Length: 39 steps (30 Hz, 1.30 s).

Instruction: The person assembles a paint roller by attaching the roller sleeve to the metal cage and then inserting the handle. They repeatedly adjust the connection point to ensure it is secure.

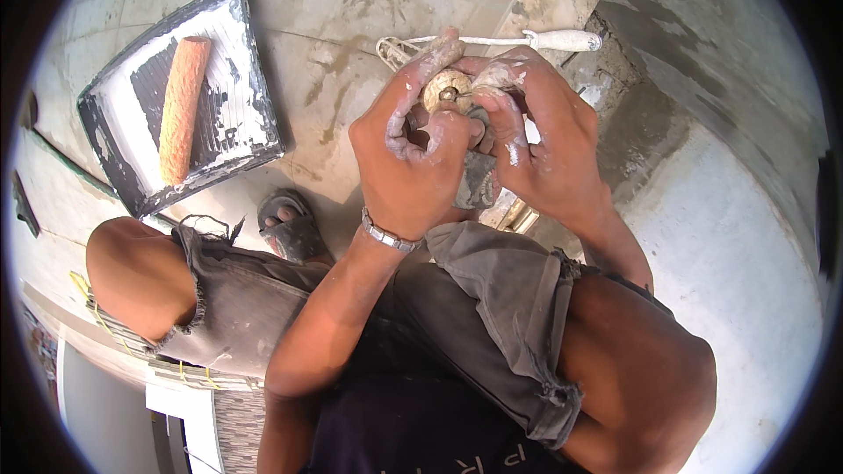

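At six o'clock in the view the crouched knees in frayed grey shorts (492,298) were seen, with both forearms rising from them toward the centre. Just past the knees, at about twelve o'clock from the lap, a small round paint-crusted roller end (448,90) was held between the two hands. The left hand (408,154), a metal wristband (391,234) on its wrist, was closed around the piece from below and from nine o'clock, thumb and forefinger pinched at its rim. The right hand (536,136) was clamped on it from three o'clock, fingertips pressed to its face.

The piece was judged light and stiff, a hard cap with a central hole, and likely slippery where wet white paint coated it and the fingers; a hold on the rim, not the smeared face, seemed the surest. What lay behind the fingers could not be told.

Under the hands a sandalled foot (290,226) rested on the concrete floor (351,0) at eight o'clock. Farther out, at ten o'clock, a paint tray (255,123) lay with an orange roller sleeve (183,110) resting in it, well apart from the hands. At one o'clock, just beyond the fingertips, a wire roller frame with a white handle (562,39) lay on the floor. Open floor was left toward eleven o'clock; toward three o'clock a raised concrete edge (632,123) and a pale wall closed the room in.
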Each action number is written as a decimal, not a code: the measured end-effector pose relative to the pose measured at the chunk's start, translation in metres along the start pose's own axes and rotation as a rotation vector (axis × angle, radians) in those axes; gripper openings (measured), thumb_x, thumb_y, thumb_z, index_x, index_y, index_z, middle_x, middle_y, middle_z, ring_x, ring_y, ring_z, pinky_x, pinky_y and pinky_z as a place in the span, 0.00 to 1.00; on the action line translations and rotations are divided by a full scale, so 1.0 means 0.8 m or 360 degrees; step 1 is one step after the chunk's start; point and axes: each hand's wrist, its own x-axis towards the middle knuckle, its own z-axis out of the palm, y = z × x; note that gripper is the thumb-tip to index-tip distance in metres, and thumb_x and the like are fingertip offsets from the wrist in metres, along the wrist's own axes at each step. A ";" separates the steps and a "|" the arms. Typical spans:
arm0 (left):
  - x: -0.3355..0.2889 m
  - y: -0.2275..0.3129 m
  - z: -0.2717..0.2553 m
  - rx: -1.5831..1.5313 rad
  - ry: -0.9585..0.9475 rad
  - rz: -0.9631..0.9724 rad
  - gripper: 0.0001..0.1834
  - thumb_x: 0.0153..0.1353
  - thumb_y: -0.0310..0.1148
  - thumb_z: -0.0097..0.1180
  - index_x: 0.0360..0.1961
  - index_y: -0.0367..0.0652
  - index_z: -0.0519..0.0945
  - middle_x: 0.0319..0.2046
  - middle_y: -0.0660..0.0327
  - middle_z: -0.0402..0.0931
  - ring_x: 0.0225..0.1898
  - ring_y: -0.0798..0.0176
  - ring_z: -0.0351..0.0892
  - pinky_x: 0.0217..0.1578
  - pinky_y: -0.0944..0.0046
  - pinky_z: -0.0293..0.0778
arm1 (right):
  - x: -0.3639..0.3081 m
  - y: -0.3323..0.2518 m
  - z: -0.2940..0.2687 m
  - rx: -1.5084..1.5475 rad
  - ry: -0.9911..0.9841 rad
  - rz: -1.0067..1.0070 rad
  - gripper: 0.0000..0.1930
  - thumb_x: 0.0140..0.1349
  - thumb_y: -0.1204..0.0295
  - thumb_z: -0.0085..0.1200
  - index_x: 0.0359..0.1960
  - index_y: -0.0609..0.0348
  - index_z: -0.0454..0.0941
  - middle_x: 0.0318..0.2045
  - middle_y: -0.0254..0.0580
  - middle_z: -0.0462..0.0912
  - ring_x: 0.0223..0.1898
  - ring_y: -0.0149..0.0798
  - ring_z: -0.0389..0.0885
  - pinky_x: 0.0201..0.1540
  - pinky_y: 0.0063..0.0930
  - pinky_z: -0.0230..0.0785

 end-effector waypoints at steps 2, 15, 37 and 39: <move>-0.001 -0.001 -0.001 0.0030 -0.0003 -0.0005 0.29 0.56 0.15 0.50 0.61 0.31 0.81 0.50 0.55 0.87 0.28 0.78 0.72 0.27 0.75 0.69 | -0.004 0.004 -0.001 -0.0004 -0.0004 -0.0026 0.07 0.67 0.80 0.60 0.43 0.66 0.77 0.35 0.55 0.79 0.34 0.61 0.79 0.34 0.45 0.73; -0.004 0.007 -0.002 0.0034 -0.0003 -0.0063 0.26 0.63 0.18 0.45 0.62 0.28 0.81 0.55 0.52 0.85 0.49 0.69 0.81 0.50 0.69 0.76 | -0.009 0.003 0.006 -0.0007 -0.0010 -0.0180 0.10 0.64 0.88 0.56 0.46 0.73 0.80 0.46 0.56 0.87 0.40 0.53 0.87 0.42 0.36 0.81; 0.020 -0.032 -0.016 -0.0014 -0.0202 0.0252 0.37 0.57 0.17 0.50 0.72 0.32 0.69 0.56 0.52 0.81 0.51 0.67 0.80 0.53 0.67 0.77 | 0.005 0.011 0.012 0.0022 0.0184 -0.0244 0.12 0.59 0.84 0.65 0.44 0.67 0.82 0.49 0.56 0.85 0.46 0.55 0.88 0.42 0.36 0.83; 0.019 -0.031 -0.016 0.0071 -0.0201 0.0251 0.37 0.58 0.18 0.51 0.72 0.32 0.69 0.55 0.52 0.82 0.50 0.67 0.81 0.53 0.67 0.77 | 0.001 0.012 0.017 -0.0062 0.0224 -0.0337 0.13 0.57 0.85 0.66 0.44 0.67 0.82 0.50 0.57 0.84 0.47 0.56 0.88 0.43 0.37 0.84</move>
